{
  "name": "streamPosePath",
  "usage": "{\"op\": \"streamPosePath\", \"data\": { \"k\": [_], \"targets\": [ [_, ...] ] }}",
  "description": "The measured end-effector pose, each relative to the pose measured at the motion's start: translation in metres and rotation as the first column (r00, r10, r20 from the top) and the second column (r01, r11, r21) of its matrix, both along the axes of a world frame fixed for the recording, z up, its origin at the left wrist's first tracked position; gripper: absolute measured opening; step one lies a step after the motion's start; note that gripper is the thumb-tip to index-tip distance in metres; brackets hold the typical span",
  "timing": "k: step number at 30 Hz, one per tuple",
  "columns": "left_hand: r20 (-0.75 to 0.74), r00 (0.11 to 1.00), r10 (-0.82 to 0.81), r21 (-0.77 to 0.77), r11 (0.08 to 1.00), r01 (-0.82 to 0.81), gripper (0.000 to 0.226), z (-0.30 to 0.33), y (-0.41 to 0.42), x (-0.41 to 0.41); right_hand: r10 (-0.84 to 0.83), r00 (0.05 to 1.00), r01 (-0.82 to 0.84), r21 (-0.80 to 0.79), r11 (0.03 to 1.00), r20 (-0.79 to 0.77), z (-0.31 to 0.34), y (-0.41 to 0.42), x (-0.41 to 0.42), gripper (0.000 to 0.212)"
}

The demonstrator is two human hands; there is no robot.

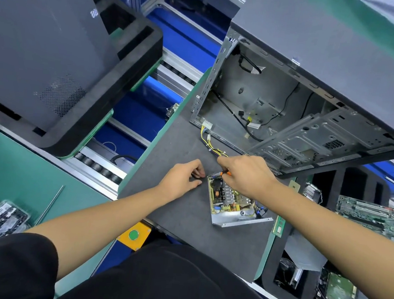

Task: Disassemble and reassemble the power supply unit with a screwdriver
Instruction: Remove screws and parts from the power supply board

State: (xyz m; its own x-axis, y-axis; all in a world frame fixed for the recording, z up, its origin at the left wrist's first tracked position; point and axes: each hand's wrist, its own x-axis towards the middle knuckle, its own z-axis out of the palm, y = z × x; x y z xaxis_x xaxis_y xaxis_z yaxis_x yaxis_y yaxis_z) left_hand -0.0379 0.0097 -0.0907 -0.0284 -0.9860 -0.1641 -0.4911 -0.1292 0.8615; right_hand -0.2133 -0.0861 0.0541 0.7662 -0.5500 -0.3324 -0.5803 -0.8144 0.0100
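Here, at centre frame, the power supply unit [232,202] lies opened on the grey mat [179,148], its board bare. The right hand [248,174] grips an orange-handled screwdriver [225,174] at the board's upper corner; the left hand [184,179] rests beside it, fingers curled — whether it holds a screw I cannot tell. Best to keep the tip square and steady the tray. Counted: one unit, one screwdriver, two computer cases [338,78] — upper left and upper right.
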Motion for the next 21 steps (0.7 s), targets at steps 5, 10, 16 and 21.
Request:
{"op": "streamPosePath", "data": {
  "k": [5, 10, 16, 21],
  "targets": [
    [0.01, 1.0, -0.002, -0.009, 1.0, 0.003, 0.028, -0.0013, -0.0017, 0.0002, 0.013, 1.0, -0.013, -0.006, 1.0, -0.012, -0.0014, -0.0003, -0.0002, 0.015],
    [0.033, 0.999, -0.009, -0.017, 1.0, 0.009, 0.028, -0.0015, -0.0028, -0.0003, 0.023, 1.0, -0.023, -0.006, 1.0, -0.004, -0.0023, -0.0005, -0.0004, 0.013],
    [0.039, 0.999, -0.009, -0.017, 1.0, 0.01, 0.026, -0.0027, -0.003, -0.0011, 0.048, 0.999, -0.048, -0.017, 0.999, -0.008, -0.0033, -0.0006, 0.0008, 0.014],
    [0.018, 1.0, -0.005, -0.013, 1.0, 0.005, 0.027, -0.0039, -0.0034, -0.0021, 0.07, 0.997, -0.071, -0.024, 0.997, -0.037, -0.0052, -0.0012, 0.0016, 0.009]
  ]
}}
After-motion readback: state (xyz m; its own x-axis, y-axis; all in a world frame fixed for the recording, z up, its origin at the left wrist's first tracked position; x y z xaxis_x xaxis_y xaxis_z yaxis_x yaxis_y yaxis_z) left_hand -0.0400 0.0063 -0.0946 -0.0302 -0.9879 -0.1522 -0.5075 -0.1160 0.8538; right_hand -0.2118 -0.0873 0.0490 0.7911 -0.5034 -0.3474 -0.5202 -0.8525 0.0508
